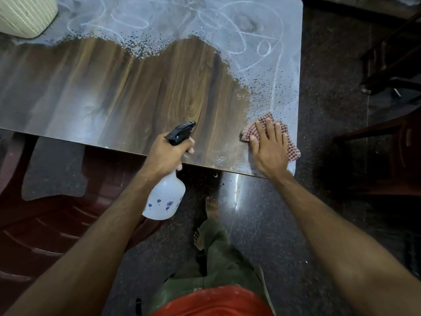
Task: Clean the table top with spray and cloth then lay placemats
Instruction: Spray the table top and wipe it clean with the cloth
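**Wiping the near right corner, sprayer kept ready**

Nearest me, at the table's near edge in the middle of the frame, my left hand (168,153) is wrapped around the neck of the spray bottle (165,198), a finger by the black trigger head (181,132). The white body hangs below the edge, off the surface, so it stays clear of the wiping path while the nozzle points across the wood for another squirt.

Just right of it, my right hand (270,147) lies flat with straight, spread fingers, pressing the red checked cloth (289,142) onto the table top (114,92) near its lower right corner. An open palm spreads pressure over more cloth.

Farther off, the wood is clean and dark through the centre; the upper and right margins remain chalky, with scribbles and droplets (262,87). At upper left sits a pale ribbed object (25,14), possibly rolled placemats. I judge the cleaning roughly half done.
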`<action>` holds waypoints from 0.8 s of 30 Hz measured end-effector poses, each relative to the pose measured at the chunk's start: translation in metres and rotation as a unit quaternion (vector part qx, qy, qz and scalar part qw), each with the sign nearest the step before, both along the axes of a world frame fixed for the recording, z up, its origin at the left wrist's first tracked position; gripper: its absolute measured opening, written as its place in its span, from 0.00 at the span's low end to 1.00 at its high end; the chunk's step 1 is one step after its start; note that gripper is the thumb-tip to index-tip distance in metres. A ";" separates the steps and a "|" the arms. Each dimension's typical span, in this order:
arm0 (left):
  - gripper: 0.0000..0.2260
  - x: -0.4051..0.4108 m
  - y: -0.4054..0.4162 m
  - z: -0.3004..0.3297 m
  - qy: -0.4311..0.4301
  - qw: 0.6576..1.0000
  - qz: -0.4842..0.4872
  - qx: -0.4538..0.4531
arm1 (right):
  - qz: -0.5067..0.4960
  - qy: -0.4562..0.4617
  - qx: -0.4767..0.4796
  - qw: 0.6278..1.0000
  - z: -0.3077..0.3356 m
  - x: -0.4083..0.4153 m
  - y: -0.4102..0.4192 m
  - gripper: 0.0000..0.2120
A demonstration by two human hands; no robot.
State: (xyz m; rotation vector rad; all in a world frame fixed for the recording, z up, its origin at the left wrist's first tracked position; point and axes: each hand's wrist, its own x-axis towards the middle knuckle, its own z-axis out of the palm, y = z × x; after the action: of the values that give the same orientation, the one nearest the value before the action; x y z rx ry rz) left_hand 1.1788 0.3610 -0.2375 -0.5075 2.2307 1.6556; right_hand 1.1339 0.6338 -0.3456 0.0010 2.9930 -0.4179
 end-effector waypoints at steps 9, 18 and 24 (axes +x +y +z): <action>0.07 -0.004 0.025 -0.011 -0.024 0.999 -0.033 -0.032 | -0.154 0.016 -0.251 0.956 0.014 -0.008 0.009 0.24; 0.07 -0.058 0.040 -0.001 0.005 0.998 -0.023 -0.051 | -0.060 0.041 -0.185 0.980 0.006 0.020 0.025 0.27; 0.10 -0.110 0.059 0.010 0.021 0.995 -0.006 -0.096 | -0.046 0.065 -0.151 0.985 0.001 0.022 0.024 0.25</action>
State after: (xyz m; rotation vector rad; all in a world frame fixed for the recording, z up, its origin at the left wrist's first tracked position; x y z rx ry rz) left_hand 1.0688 0.4200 -0.2278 -0.5076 2.4325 1.4667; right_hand 1.1555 0.6577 -0.3450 0.0866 3.0290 -0.9111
